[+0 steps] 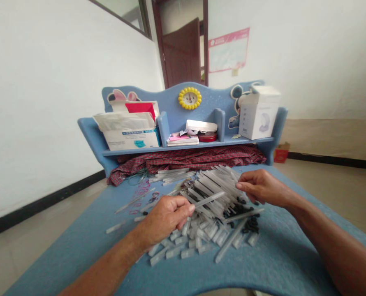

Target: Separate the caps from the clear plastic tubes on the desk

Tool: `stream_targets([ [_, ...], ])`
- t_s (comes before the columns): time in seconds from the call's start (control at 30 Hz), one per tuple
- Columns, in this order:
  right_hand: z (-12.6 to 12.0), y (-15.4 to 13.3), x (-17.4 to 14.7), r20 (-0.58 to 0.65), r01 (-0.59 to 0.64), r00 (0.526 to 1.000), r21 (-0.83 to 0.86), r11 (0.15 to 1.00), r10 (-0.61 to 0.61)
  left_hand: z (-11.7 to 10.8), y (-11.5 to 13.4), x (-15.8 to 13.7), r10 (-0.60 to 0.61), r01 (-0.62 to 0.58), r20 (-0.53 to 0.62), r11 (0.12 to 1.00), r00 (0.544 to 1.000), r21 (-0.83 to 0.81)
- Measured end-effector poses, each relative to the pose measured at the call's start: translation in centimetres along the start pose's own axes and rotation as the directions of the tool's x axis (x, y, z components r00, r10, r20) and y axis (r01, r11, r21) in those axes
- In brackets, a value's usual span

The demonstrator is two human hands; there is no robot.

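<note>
My left hand point(170, 213) is closed in a pinch around one end of a translucent plastic tube point(209, 199), which points right over the pile. At the right side of the pile, my right hand point(258, 187) has thumb and fingers pressed together. Whether anything is between those fingertips I cannot make out. Below and between the hands lies a heap of long translucent tubes point(212, 181). Short clear cap-like pieces point(173, 250) are spread in front of it. Small black pieces point(251, 225) lie scattered near my right hand.
The blue table point(87, 255) has a raised shelf point(186, 149) at its back, holding a mask box point(130, 137), papers, a red round tin point(207, 137) and a white box point(258, 115). A checked cloth point(189, 158) is bunched under the shelf. More tubes point(170, 176) lie at the back left.
</note>
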State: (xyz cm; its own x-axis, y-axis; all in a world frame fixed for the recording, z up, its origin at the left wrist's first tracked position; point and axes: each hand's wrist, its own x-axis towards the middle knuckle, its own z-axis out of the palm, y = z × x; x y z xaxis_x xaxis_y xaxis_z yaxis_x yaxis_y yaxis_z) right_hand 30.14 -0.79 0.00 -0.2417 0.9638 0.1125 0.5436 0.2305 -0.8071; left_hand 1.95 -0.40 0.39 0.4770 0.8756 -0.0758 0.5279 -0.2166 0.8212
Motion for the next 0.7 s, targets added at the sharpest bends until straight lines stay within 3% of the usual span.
stream_targets([
  [0.23,2.3,-1.2,-0.3,0.145,0.006,0.989,0.199,0.98,-0.035,0.4,0.4,-0.5,0.013,-0.012,0.043,1.0,0.999,-0.018],
  [0.4,2.0,-0.9,-0.4,0.187,-0.018,0.981,0.326,0.945,-0.046,-0.1,0.5,-0.5,0.016,-0.011,0.073,0.998,0.997,-0.058],
  [0.47,1.3,-0.7,-0.4,0.124,-0.016,0.992,0.364,0.931,-0.031,-0.8,0.3,-0.3,0.019,-0.015,0.057,0.998,0.998,-0.067],
  [0.57,0.0,-0.1,0.0,-0.111,0.057,0.994,0.433,0.899,-0.01,-3.0,-0.3,0.1,-0.008,0.008,0.001,0.998,1.0,-0.064],
  [0.7,-1.0,0.9,0.7,-0.407,0.155,0.912,0.462,0.873,0.053,-6.5,-2.1,0.9,-0.058,0.047,-0.141,0.995,0.988,-0.083],
])
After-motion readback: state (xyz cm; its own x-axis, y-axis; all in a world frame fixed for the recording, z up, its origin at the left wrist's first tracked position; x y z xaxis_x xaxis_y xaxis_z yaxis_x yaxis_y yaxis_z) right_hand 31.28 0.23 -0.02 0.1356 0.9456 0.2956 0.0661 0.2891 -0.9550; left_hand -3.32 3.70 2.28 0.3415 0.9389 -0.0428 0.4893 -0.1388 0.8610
